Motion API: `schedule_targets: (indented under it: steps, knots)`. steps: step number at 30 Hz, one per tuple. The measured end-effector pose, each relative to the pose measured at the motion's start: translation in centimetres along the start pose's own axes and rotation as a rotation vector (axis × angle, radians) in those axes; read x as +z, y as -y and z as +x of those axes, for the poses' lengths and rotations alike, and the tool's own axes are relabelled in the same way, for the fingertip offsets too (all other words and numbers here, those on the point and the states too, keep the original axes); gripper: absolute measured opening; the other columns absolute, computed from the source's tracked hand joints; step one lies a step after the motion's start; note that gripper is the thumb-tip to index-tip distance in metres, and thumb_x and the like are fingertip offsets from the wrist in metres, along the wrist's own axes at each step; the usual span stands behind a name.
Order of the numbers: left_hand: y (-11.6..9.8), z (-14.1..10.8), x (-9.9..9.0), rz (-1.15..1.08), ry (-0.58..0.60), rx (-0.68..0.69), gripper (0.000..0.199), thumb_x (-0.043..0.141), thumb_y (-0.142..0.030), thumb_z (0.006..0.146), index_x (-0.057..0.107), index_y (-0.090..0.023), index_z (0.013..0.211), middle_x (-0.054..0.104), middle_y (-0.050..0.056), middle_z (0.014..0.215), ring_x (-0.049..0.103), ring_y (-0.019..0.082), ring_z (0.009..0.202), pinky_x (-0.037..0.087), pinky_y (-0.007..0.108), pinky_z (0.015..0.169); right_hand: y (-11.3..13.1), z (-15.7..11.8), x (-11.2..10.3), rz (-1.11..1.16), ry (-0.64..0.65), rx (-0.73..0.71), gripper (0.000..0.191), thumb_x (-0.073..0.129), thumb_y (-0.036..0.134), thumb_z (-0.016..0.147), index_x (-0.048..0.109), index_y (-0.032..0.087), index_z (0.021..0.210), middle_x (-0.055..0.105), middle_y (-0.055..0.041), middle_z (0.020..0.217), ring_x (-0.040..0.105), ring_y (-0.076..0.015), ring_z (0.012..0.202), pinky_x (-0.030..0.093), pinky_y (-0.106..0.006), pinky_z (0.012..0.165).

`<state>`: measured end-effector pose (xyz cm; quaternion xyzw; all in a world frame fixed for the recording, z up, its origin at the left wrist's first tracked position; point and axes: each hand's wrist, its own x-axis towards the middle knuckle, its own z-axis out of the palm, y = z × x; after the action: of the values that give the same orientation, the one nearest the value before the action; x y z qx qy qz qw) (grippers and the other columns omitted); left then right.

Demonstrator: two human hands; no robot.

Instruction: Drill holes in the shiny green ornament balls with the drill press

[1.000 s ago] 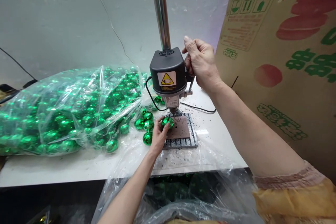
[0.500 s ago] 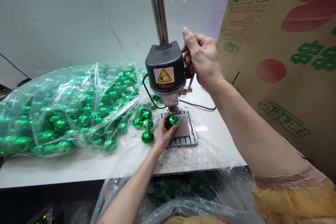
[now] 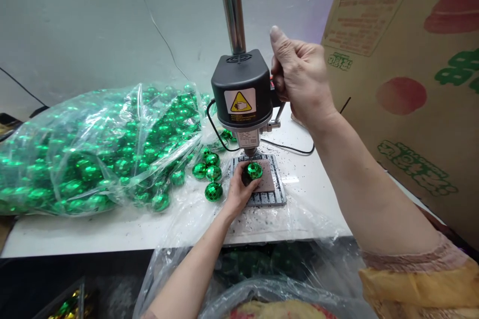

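A small black drill press (image 3: 241, 89) with a yellow warning label stands on the white table. Below its chuck, my left hand (image 3: 241, 187) grips a shiny green faceted ball (image 3: 255, 170) between thumb and fingers, over the pinkish pad (image 3: 267, 179) on the slotted metal base (image 3: 280, 194). My right hand (image 3: 299, 72) is closed at the right side of the drill head, thumb pointing up; its fingers wrap round the lever handle, which is mostly hidden. Several loose green balls (image 3: 213, 191) lie left of the base.
A large clear plastic bag (image 3: 101, 149) full of green balls lies at the left. A tall cardboard box (image 3: 374, 84) stands at the right. Clear plastic sheeting (image 3: 179, 259) hangs over the front edge of the white table (image 3: 93, 234). A black cable runs behind the base.
The view has shifted slightly, so the drill press and both hands appear a little further right. Both hands keep the same holds.
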<state>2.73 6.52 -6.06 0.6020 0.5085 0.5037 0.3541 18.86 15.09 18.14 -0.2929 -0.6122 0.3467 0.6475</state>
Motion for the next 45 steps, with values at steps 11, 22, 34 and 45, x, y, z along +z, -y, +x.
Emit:
schedule_targets:
  steps: [11, 22, 34, 45]
  knots:
    - [0.0, -0.2, 0.1, -0.004, 0.007, 0.006, 0.052, 0.079, -0.024, 0.077, 0.058, -0.024, 0.125, 0.066, 0.006, 0.123, 0.061, 0.026, 0.116, 0.046, 0.039, 0.103, 1.2, -7.7, 0.4, -0.038, -0.190, -0.273, 0.037, 0.056, 0.037, 0.093, 0.056, 0.021, 0.059, 0.038, 0.0075, 0.041, 0.035, -0.0033, 0.033, 0.024, -0.026, 0.038]
    - [-0.5, -0.3, 0.2, -0.047, -0.007, 0.002, 0.050, 0.081, -0.027, 0.076, 0.060, -0.023, 0.122, 0.065, 0.006, 0.122, 0.059, 0.027, 0.116, 0.044, 0.039, 0.105, -1.1, -10.5, 0.2, -0.037, -0.257, -0.362, 0.034, 0.061, 0.044, 0.089, 0.060, 0.027, 0.061, 0.036, 0.0055, 0.044, 0.037, -0.0088, 0.039, 0.034, -0.034, 0.047]
    - [-0.5, -0.4, 0.2, 0.034, 0.002, 0.046, 0.052, 0.077, -0.026, 0.081, 0.056, -0.023, 0.128, 0.064, 0.007, 0.124, 0.059, 0.027, 0.118, 0.044, 0.040, 0.105, -2.1, -11.4, -0.6, -0.132, -0.238, -0.436, 0.016, 0.058, 0.043, 0.092, 0.071, 0.035, 0.089, 0.070, 0.0042, 0.072, 0.050, -0.0073, 0.045, 0.051, -0.033, 0.056]
    - [-0.1, -0.4, 0.3, 0.048, 0.004, 0.059, 0.052, 0.077, -0.027, 0.081, 0.056, -0.024, 0.129, 0.064, 0.008, 0.126, 0.059, 0.028, 0.121, 0.044, 0.040, 0.108, -4.8, -11.9, -0.6, -0.128, -0.308, -0.650, 0.018, 0.057, 0.040, 0.093, 0.074, 0.034, 0.091, 0.058, 0.0065, 0.051, 0.055, -0.0096, 0.044, 0.054, -0.028, 0.052]
